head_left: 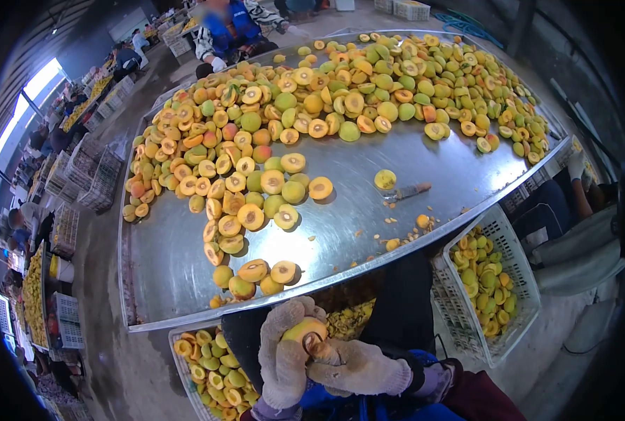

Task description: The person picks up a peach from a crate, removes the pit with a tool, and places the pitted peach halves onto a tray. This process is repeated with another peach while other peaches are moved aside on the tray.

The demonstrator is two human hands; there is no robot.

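Note:
My left hand [285,351], in a pale knitted glove, closes around a yellow peach half [304,329] just in front of the table edge. My right hand [365,366], gloved too, is closed and pressed against the fruit's cut face. A small brown curved tool [321,349] shows between its fingers and the peach; most of it is hidden. Just beyond my hands, several peach halves [253,269] lie cut side up near the edge of the metal table [165,288]. Another small tool with a wrapped handle [409,190] lies on the table beside a single yellow peach half [385,179].
A large heap of halved peaches [354,105] covers the table's far side. Crates of pitted halves stand at my right [526,309] and left [186,365]. Loose pits [425,228] lie near the edge. A co-worker [234,31] sits opposite; another person's arm [579,186] is at right.

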